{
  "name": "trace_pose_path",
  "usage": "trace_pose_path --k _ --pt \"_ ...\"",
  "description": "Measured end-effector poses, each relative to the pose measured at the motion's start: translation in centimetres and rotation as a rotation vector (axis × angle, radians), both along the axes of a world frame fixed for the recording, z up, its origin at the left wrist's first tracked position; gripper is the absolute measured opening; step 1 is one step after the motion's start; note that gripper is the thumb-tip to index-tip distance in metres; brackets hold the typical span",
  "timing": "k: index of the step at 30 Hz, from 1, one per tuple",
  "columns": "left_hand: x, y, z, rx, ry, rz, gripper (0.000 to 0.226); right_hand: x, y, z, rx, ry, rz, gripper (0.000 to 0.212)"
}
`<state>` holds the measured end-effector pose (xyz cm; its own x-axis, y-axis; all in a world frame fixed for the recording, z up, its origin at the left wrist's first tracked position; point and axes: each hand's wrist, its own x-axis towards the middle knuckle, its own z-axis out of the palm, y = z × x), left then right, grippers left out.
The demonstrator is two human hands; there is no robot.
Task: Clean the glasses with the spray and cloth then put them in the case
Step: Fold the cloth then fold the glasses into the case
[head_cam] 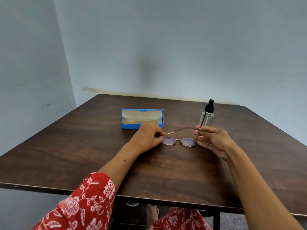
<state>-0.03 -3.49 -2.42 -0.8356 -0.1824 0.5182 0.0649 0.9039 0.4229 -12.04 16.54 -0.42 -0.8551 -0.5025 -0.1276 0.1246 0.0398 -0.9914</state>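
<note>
Sitting at a dark wooden table (83,156), a person in a red floral sleeve (88,201) reaches both bare forearms out over the top. Farthest left of the items, toward the back of the table, a blue glasses case (129,126) lies open with its lid tipped up, showing a pale lining; a tan cloth (131,121) lies inside the lower half. Just in front of the case's right part, the left hand (147,137) is curled, its thumb and fingertips pinched on the temple arm at the left end of the glasses (178,141). The glasses sit low at the middle of the table, between the two hands, their thin metal frame and two oval lenses facing the camera; whether the lenses touch the wood or hang just above it cannot be told. From the left pinch, one temple arm crosses over the frame toward the right. The right hand (211,140) is half open, palm turned inward, with the thumb and forefinger gripping the other temple arm, which points up and away, while the remaining fingers are loosely spread. Behind that hand stands a clear spray bottle (206,118) with a black pump top, upright on the table and untouched.
</note>
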Motion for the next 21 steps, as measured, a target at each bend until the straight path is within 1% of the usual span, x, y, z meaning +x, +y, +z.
trace_pose_path --k 2,4,7,10,13,16,21 --pt "0.0 0.1 0.1 -0.05 -0.025 -0.014 0.015 -0.1 0.1 0.4 0.028 0.004 0.046 0.017" --pt "0.0 0.2 0.2 -0.063 -0.033 -0.019 0.016 0.0 0.0 0.7 0.083 0.053 0.068 0.016" --pt "0.0 0.0 0.1 -0.04 -0.037 -0.024 0.015 -0.1 -0.5 0.7 0.242 0.253 0.042 0.016" --pt "0.1 -0.1 0.1 0.105 -0.013 -0.008 0.012 -0.1 -1.4 0.9 0.43 0.49 0.015 0.013" --pt "0.2 -0.3 0.1 0.241 -0.002 -0.006 0.015 0.2 -2.1 0.9 0.56 0.64 -0.004 0.013" --pt "0.4 -0.4 0.1 0.302 -0.013 -0.023 0.017 0.6 -2.7 0.8 0.661 0.711 -0.038 0.014" --pt "0.7 -0.3 0.4 0.306 -0.013 -0.024 0.017 0.8 -3.1 0.7 0.78 0.744 -0.038 0.015"
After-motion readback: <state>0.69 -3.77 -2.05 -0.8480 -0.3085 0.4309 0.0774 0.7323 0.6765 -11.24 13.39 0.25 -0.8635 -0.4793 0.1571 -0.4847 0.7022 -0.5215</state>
